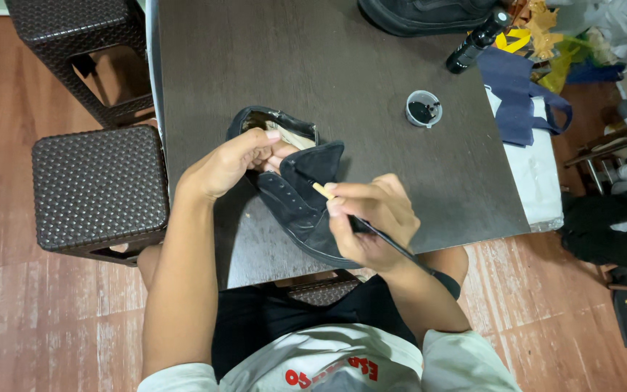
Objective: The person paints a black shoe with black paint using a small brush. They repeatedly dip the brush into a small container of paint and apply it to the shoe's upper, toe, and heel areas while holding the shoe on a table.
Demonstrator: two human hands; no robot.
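- Shoe [295, 196], black, lies on the dark table [342, 80]; left hand [234, 163] pinches its collar.
- Right hand [371, 221] clamps a thin brush [321, 190]; bristles hidden against the tongue.
- Second shoe [422, 14] cut off at the top edge.
- Small pot [424, 109], dark contents unclear.

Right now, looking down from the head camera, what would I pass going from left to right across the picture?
Brown woven stool → left hand gripping the black shoe → right hand holding a thin brush → small round pot of black paste → dark blue cloth bag at the table's right edge.
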